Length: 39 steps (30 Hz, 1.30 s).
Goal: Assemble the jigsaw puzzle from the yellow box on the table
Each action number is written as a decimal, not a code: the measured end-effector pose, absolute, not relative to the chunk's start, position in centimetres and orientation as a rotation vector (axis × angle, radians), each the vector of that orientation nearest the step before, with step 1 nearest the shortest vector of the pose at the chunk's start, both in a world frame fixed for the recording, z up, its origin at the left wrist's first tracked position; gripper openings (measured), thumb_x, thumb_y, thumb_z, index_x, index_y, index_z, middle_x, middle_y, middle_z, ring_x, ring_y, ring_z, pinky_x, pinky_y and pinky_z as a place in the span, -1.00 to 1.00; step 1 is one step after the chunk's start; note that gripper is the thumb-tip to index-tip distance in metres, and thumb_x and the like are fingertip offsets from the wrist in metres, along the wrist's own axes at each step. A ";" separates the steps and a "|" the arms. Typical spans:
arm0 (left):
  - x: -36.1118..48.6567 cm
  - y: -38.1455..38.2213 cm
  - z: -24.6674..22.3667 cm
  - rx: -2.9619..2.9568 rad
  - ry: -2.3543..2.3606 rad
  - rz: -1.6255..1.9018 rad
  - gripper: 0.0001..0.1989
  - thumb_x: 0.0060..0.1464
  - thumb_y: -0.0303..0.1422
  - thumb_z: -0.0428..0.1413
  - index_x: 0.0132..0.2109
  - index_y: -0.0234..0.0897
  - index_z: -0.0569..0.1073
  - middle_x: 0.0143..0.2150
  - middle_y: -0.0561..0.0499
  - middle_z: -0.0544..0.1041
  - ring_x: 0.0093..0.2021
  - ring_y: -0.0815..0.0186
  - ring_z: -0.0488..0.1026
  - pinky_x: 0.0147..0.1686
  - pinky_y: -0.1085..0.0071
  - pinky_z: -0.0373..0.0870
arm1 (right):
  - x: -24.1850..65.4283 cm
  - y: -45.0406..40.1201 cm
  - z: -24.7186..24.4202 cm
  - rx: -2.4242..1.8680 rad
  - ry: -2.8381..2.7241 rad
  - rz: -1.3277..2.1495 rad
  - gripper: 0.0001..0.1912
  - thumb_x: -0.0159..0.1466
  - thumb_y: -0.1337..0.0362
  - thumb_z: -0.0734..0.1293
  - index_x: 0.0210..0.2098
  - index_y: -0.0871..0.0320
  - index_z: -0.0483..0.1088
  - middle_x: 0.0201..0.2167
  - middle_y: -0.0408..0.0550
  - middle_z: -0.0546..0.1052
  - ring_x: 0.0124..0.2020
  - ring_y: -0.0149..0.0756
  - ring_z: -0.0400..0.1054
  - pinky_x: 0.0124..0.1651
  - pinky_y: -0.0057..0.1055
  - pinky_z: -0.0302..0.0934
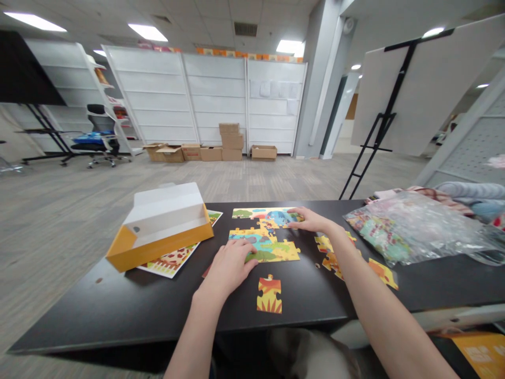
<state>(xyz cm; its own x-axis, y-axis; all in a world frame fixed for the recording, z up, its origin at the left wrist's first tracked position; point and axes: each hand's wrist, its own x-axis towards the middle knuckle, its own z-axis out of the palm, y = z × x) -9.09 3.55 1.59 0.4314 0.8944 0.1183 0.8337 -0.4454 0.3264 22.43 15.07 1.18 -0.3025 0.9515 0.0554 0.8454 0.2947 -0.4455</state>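
A partly joined jigsaw puzzle (284, 251) lies on the black table, showing a blue pond, green shapes and yellow ground. My left hand (231, 263) rests over its lower left part, fingers stretched out and thumb apart, hiding some pieces. At the right end of the top row, my right hand (310, 219) has its fingers and thumb around the edges of a puzzle piece (295, 217) beside a blue animal picture. One loose puzzle piece (269, 296), red and yellow, lies nearer to me. More loose pieces (324, 243) lie by my right forearm, which partly covers them.
To the left, an open yellow-and-white box (165, 231) sits tilted on a printed picture sheet (172, 261). Clear plastic bags (410, 226) and folded cloth (469, 190) are heaped at the right. The table's front edge (118, 345) runs close to me.
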 end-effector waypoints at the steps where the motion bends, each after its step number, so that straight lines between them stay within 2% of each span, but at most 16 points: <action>1: -9.1 3.5 1.7 2.450 1.510 0.430 -0.82 0.21 -0.27 0.13 -0.06 -0.12 0.55 0.17 -0.01 0.53 0.18 0.07 0.41 0.11 0.15 0.36 | 23.1 14.9 1.7 -1.605 -2.189 0.548 -0.38 0.20 -0.02 0.42 0.18 0.12 0.41 0.20 0.14 0.44 0.19 -0.01 0.33 0.16 -0.22 0.28; 4: -8.8 3.3 2.0 2.371 1.443 0.516 -0.79 0.18 -0.27 0.15 -0.05 -0.13 0.55 0.15 -0.02 0.54 0.13 0.11 0.44 0.07 0.24 0.38 | 25.1 14.4 2.9 -1.604 -2.033 0.634 -0.46 0.21 -0.02 0.40 0.06 0.19 0.47 0.02 0.14 0.57 -0.02 -0.09 0.47 -0.08 -0.33 0.38; 8: -8.2 2.6 2.5 2.228 1.293 0.473 -0.73 0.10 -0.18 0.19 -0.08 -0.16 0.57 -0.14 0.00 0.62 -0.19 0.22 0.53 -0.20 0.37 0.39 | 26.5 14.2 3.0 -1.650 -1.999 0.635 -0.62 0.19 -0.01 0.40 -0.23 0.19 0.53 -0.32 0.01 0.63 -0.37 -0.24 0.50 -0.25 -0.38 0.37; 12: -7.6 2.4 2.4 2.135 1.191 0.359 -0.79 0.09 -0.19 0.16 -0.20 -0.17 0.58 -0.33 0.07 0.61 -0.34 0.29 0.50 -0.35 0.43 0.32 | 26.2 14.4 2.6 -1.662 -2.034 0.615 -0.68 0.19 0.01 0.41 -0.32 0.16 0.53 -0.37 -0.05 0.63 -0.53 -0.34 0.44 -0.36 -0.41 0.34; 17: -7.8 2.8 1.8 2.092 1.200 0.350 -0.78 0.05 -0.20 0.18 -0.22 -0.20 0.59 -0.31 0.05 0.61 -0.32 0.29 0.50 -0.36 0.44 0.30 | 24.9 14.2 3.0 -1.657 -2.034 0.493 -0.74 0.20 0.10 0.38 -0.30 0.17 0.55 -0.34 -0.02 0.64 -0.41 -0.29 0.48 -0.36 -0.45 0.31; 21: -7.9 2.9 1.5 2.066 1.178 0.279 -0.66 -0.04 -0.14 0.25 -0.14 -0.21 0.60 -0.27 0.04 0.60 -0.30 0.28 0.50 -0.34 0.43 0.32 | 23.9 13.2 3.5 -1.646 -1.984 0.424 -0.76 0.22 0.15 0.34 -0.26 0.18 0.55 -0.35 -0.02 0.63 -0.36 -0.26 0.48 -0.35 -0.44 0.30; 24: -7.9 2.7 1.8 2.091 1.193 0.254 -0.59 -0.10 -0.11 0.29 -0.11 -0.21 0.60 -0.24 0.03 0.60 -0.28 0.25 0.50 -0.34 0.43 0.33 | 24.9 11.4 4.3 -1.643 -1.989 0.320 -0.74 0.24 0.13 0.32 -0.24 0.15 0.56 -0.35 -0.03 0.63 -0.33 -0.24 0.47 -0.26 -0.41 0.31; 27: -7.9 2.3 2.3 2.120 1.201 0.214 -0.46 -0.25 -0.12 0.37 -0.06 -0.19 0.59 -0.14 0.02 0.59 -0.21 0.21 0.51 -0.30 0.42 0.36 | 27.9 8.7 5.4 -1.754 -2.025 0.230 -0.74 0.23 0.10 0.33 -0.25 0.13 0.56 -0.33 -0.03 0.64 -0.32 -0.23 0.47 -0.23 -0.38 0.30; 31: -8.1 1.8 2.5 2.153 1.203 0.152 -0.24 -0.39 -0.18 0.43 0.07 -0.16 0.52 0.00 -0.02 0.53 -0.13 0.16 0.50 -0.19 0.38 0.39 | 33.0 4.0 6.6 -1.928 -2.132 0.329 -0.76 0.15 0.08 0.39 -0.32 0.11 0.55 -0.35 -0.03 0.64 -0.34 -0.21 0.48 -0.27 -0.39 0.31; 35: -8.2 1.7 2.2 2.195 1.176 0.141 -0.29 -0.37 -0.20 0.41 0.05 -0.13 0.50 0.00 -0.01 0.50 -0.10 0.16 0.49 -0.17 0.38 0.38 | 36.0 -0.1 6.4 -2.130 -2.078 0.319 -0.78 0.11 0.14 0.41 -0.29 0.11 0.55 -0.35 -0.03 0.64 -0.39 -0.20 0.49 -0.31 -0.38 0.30; 39: -8.1 1.9 2.2 2.218 1.162 0.129 -0.35 -0.34 -0.21 0.39 0.01 -0.12 0.50 -0.04 0.01 0.49 -0.11 0.19 0.47 -0.20 0.39 0.36 | 35.6 -1.6 5.1 -2.137 -2.165 0.247 -0.75 0.12 0.11 0.42 -0.27 0.11 0.56 -0.29 0.00 0.65 -0.33 -0.15 0.50 -0.26 -0.37 0.30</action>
